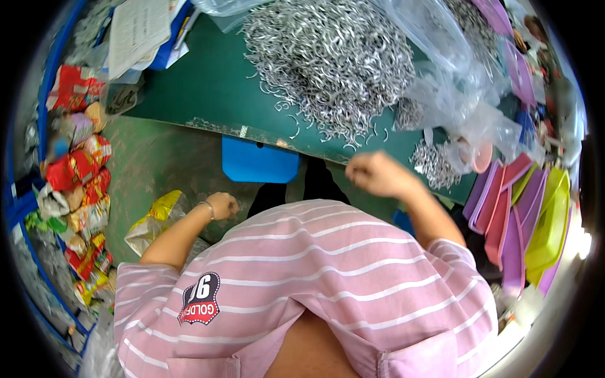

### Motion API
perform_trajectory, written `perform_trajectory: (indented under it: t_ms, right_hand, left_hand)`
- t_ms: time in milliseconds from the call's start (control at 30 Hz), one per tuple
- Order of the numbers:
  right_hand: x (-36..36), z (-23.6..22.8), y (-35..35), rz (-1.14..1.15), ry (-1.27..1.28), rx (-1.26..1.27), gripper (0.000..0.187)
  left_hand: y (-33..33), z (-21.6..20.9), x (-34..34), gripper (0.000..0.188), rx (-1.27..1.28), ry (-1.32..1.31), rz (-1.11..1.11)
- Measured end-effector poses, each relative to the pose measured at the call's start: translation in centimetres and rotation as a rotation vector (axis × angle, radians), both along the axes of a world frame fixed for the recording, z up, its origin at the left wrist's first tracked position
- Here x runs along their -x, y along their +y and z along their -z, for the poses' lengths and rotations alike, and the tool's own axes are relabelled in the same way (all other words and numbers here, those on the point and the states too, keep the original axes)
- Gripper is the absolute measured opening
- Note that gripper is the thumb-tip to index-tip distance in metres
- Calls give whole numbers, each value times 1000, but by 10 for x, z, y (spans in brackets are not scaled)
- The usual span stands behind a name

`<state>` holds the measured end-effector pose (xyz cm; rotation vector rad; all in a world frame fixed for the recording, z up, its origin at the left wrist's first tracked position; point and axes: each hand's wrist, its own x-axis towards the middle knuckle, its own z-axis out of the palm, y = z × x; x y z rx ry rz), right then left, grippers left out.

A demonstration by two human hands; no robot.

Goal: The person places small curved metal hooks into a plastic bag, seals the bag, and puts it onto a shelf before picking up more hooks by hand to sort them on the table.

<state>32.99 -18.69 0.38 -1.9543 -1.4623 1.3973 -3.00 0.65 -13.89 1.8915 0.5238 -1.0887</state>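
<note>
A big heap of small curved silver metal pieces (331,57) lies on the green table (195,88), with single pieces strewn toward its near edge. My right hand (378,174) is at that edge, just in front of the strewn pieces, fingers curled together; whatever may be in them is hidden. Lower and to the left, my left hand (222,205) hangs away from the table, closed, with a thin bracelet at the wrist. Its contents, if any, cannot be made out. A smaller pile of metal pieces (435,165) sits right of my right hand.
Clear plastic bags (466,94) cover the table's right side beside a pink cup (481,156). Purple, red and yellow-green plastic bins (545,227) stack at the right. A blue stool (258,160) stands under the table. Colourful packages (79,164) fill a blue rack at left; papers (140,34) lie back left.
</note>
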Motion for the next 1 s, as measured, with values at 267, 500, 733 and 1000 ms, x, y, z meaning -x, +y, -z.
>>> perform_trajectory:
  t_ms: [267, 500, 733, 1000]
  right_hand:
    - [127, 156, -145, 226, -54, 640, 36]
    - [144, 208, -201, 85, -38, 389, 22]
    - [124, 207, -214, 100, 851, 918, 23]
    - [109, 298, -85, -108, 47, 257, 23]
  left_hand:
    - [-82, 105, 10, 22, 93, 102, 351]
    - [-121, 98, 7, 23, 365, 84, 351]
    - [-158, 119, 27, 30, 871, 216, 163]
    - [-128, 139, 63, 34, 669, 278, 170]
